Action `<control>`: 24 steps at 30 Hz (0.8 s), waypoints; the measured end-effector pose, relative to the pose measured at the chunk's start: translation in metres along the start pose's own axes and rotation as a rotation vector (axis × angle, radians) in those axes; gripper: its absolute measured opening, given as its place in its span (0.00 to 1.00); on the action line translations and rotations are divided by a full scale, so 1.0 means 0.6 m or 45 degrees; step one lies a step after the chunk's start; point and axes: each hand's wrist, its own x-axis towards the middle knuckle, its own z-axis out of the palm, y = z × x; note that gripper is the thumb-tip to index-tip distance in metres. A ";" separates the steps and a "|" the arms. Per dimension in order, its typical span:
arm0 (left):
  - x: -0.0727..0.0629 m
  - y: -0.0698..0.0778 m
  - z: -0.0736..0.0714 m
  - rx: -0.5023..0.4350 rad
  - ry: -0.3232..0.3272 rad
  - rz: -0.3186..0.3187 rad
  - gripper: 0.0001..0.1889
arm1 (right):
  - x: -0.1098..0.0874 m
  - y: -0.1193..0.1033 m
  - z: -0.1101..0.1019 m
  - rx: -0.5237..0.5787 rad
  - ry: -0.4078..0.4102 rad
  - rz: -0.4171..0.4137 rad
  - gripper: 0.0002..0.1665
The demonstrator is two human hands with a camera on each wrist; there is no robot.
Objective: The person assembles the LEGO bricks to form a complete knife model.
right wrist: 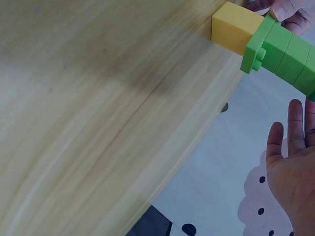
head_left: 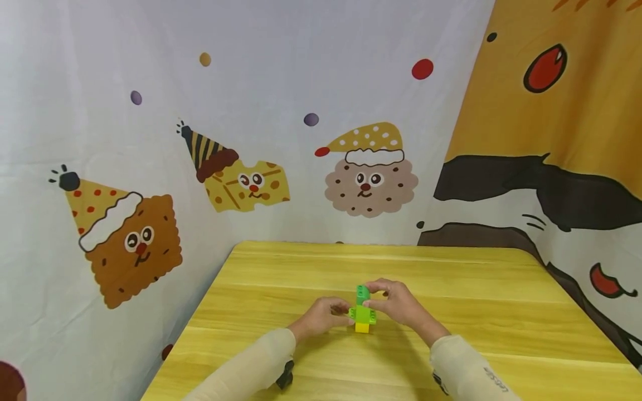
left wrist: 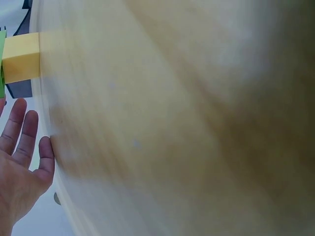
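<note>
The little brick tower (head_left: 363, 311) stands upright between my two hands, toward the near middle of the bench (head_left: 451, 278), well away from its far edge and both side edges. Its long axis runs straight up: a yellow brick (head_left: 362, 327) sits on the wood, a wider light-green brick (head_left: 363, 315) lies across it, and a darker green brick (head_left: 363, 294) tops the stack.

My right hand (head_left: 396, 303) is on the tower's right side, a little higher than the left. Its fingers look curled in toward the top green brick, with the thumb low against the stack, so I read it as pinching that upper brick, though the head view is small and the contact itself is hard to make out. My left hand (head_left: 323, 316) is on the tower's left side, lower down, with its fingertips at the light-green brick's end; I judge that it steadies the base rather than clamps it, and I cannot tell how tightly those fingers close.

The wrist views add little about the grip. The right wrist camera shows the yellow brick (right wrist: 235, 25) on the wood with green bricks (right wrist: 283, 49) stacked on it, and a fingertip (right wrist: 288, 9) at the stack. The left wrist camera catches only the yellow brick (left wrist: 20, 57) at the frame's edge.

Both hands are about equally near; the right is the one on the top piece.
</note>
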 end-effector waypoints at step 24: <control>0.005 -0.007 0.002 0.000 0.012 0.000 0.15 | -0.005 0.014 0.010 0.151 0.032 0.120 0.22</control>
